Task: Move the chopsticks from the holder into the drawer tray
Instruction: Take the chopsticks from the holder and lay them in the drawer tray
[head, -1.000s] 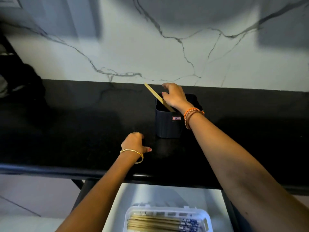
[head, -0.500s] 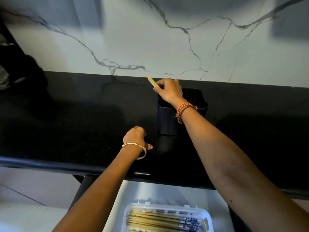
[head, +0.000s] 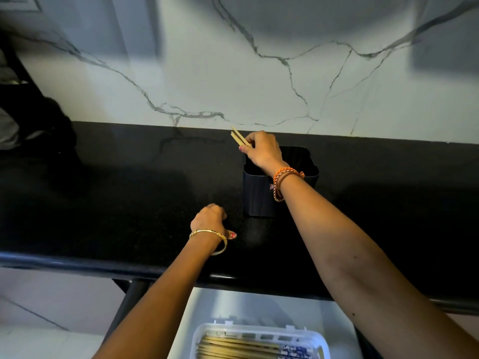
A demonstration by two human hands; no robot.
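A dark square holder [head: 259, 195] stands on the black counter. My right hand [head: 261, 150] is over its left rim, closed on a pair of pale wooden chopsticks [head: 239, 136] whose top ends stick out up and to the left; their lower ends are hidden by the hand and holder. My left hand [head: 208, 220] rests as a loose fist on the counter, left of and nearer than the holder, holding nothing. At the bottom a white plastic tray [head: 225, 330] sits in the open drawer, with several chopsticks [head: 233, 347] lying lengthwise in it.
The black counter [head: 116, 203] runs the full width, its rounded front edge just above the open drawer [head: 248, 304]. A white marble wall with grey veins [head: 233, 73] rises behind. A dark object [head: 39, 120] sits at the far left.
My right hand has closed around the chopsticks in the holder and slid up their shafts, so less of them shows. The left hand has stayed put; the view shifted slightly.
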